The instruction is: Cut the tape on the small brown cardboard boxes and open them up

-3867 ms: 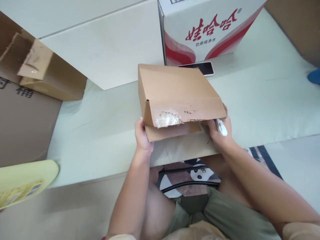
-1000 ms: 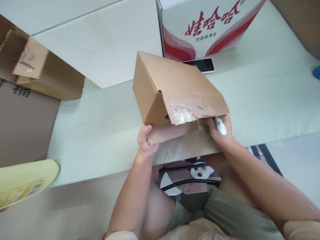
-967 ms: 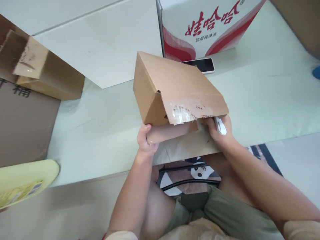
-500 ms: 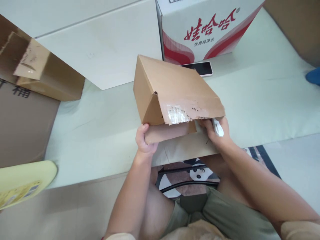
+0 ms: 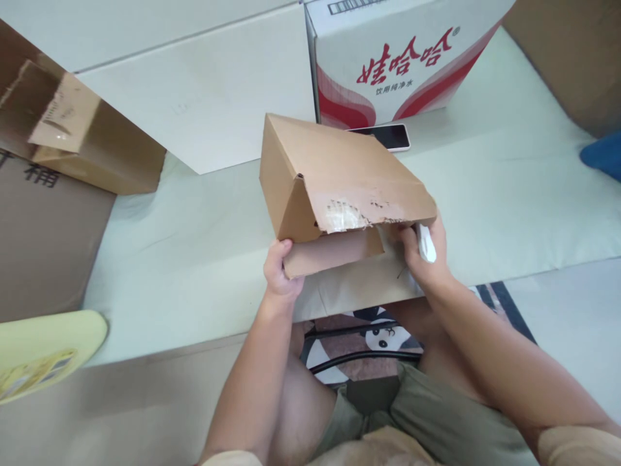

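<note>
A small brown cardboard box stands in front of me, its flap side turned toward my body and partly open. Torn clear tape hangs along the ragged edge of the upper flap. My left hand is closed on the lower flap at the box's near left corner, thumb on top. At the near right corner, my right hand is closed around a slim white handle whose other end is hidden. Some of its fingers disappear under the upper flap. The box's inside is mostly hidden.
A phone lies behind the box, before a white and red water carton. A large white box stands at the back left. Brown cartons are further left, near a yellow-green plastic object. Pale cloth covers the table.
The upper flap sits slightly higher at its near edge, and my right hand has shifted slightly up and right with the white handle. My left hand keeps its grip. The view has shifted a little.
</note>
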{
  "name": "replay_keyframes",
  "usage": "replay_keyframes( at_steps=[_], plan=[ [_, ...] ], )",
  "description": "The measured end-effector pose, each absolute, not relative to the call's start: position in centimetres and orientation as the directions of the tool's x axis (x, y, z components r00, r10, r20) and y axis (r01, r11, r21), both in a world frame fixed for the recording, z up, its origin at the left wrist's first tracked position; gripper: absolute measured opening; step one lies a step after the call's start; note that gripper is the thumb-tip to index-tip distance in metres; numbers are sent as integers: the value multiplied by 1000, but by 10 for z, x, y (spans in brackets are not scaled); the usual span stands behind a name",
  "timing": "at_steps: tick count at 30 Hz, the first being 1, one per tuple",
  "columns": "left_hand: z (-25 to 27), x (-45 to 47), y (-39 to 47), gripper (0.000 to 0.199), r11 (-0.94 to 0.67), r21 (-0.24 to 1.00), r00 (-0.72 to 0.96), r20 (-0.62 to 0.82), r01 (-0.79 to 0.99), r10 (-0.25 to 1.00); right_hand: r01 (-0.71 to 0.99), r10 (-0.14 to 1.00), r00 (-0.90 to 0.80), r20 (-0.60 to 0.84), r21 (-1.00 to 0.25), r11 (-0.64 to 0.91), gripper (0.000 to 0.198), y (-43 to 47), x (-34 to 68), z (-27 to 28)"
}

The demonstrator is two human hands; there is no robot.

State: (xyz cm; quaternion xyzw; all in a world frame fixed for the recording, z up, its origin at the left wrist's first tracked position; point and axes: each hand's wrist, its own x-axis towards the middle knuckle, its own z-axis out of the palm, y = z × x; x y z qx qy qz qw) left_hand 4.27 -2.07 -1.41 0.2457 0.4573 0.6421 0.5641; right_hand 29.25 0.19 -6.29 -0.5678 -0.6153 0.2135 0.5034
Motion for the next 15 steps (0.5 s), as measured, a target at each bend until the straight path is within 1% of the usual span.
replay_keyframes(
  at_steps=[3,4,5,7,9,11,13,15],
  plan=[
    [-16,40,-21,23,61,876,-242,-198,-479,950,485,888,277,367,-851,201,27,2,292,-62],
    [-17,39,-21,23,57,878,-244,-193,-475,950,468,877,303,373,-860,203,26,1,291,-61],
    [-18,39,-22,23,50,880,-246,-187,-473,951,444,862,324,390,-867,226,26,-1,289,-59],
    [-19,39,-23,23,48,884,-242,-179,-465,954,402,819,339,463,-858,318,32,-5,284,-54],
    [-19,40,-23,22,66,891,-224,-183,-449,957,398,777,301,552,-813,424,38,-11,279,-49],
    [-17,42,-24,21,84,896,-207,-190,-435,960,426,758,192,623,-749,508,43,-16,274,-45],
    [-14,44,-25,22,91,895,-192,-191,-436,963,443,770,72,635,-712,545,44,-19,272,-45],
    [-11,45,-25,23,88,889,-179,-186,-450,966,465,795,23,606,-710,528,42,-18,272,-47]
  ],
)
